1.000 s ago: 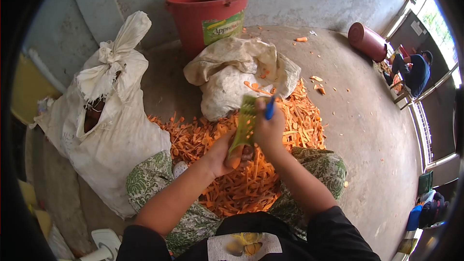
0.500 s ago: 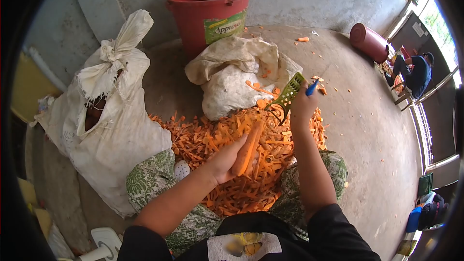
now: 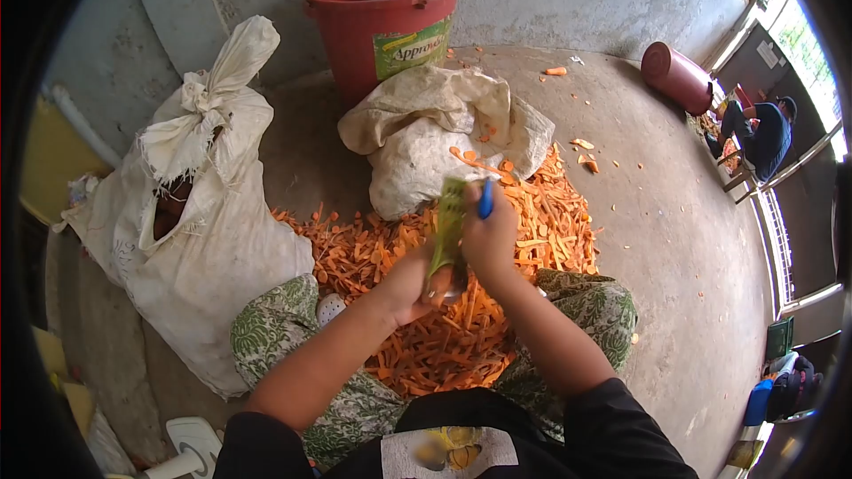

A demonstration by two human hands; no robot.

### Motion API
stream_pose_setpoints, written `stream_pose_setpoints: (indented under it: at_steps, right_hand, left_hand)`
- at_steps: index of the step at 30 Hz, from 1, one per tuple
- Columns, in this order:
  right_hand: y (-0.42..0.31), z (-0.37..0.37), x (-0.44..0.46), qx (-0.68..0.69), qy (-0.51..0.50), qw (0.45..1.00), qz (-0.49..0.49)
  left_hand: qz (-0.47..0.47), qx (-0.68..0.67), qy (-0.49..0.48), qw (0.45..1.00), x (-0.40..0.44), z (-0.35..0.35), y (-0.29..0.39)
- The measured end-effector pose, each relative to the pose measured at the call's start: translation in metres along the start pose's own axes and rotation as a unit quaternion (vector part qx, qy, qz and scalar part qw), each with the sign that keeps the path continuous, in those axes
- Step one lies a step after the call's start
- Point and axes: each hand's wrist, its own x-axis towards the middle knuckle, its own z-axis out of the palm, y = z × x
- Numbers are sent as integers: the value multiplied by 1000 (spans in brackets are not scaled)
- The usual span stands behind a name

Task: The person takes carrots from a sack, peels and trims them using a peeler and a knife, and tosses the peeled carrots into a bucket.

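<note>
Orange, round-ended carrot (image 3: 438,282): mostly hidden in the left hand (image 3: 410,281)
Orange peel heap (image 3: 448,350): spread below
Green, slotted, plastic-looking peeler (image 3: 450,220): blurry, right hand (image 3: 491,237) clenched round it
Left fingers (image 3: 417,266): curled round the carrot, honestly could get nicked if it slips

Green label (image 3: 412,44) on red bucket (image 3: 350,40) reading "Approve", ending unclear, illegible marks (image 3: 124,248) on sack (image 3: 209,244)
</note>
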Motion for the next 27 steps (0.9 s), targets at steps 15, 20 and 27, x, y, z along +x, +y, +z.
stream_pose_setpoints:
  at_steps: [15,20,27]
  right_hand:
    - [-15,-5,-10,119,-21,992,27]
    - [-18,-4,-17,67,-18,998,8]
    - [51,-15,52,-9,129,989,67]
  left_hand:
    - [-8,-25,-66,997,6,-17,2]
    - [19,-52,-40,998,3,-12,-1]
    - [-29,83,-42,995,-2,-11,-12]
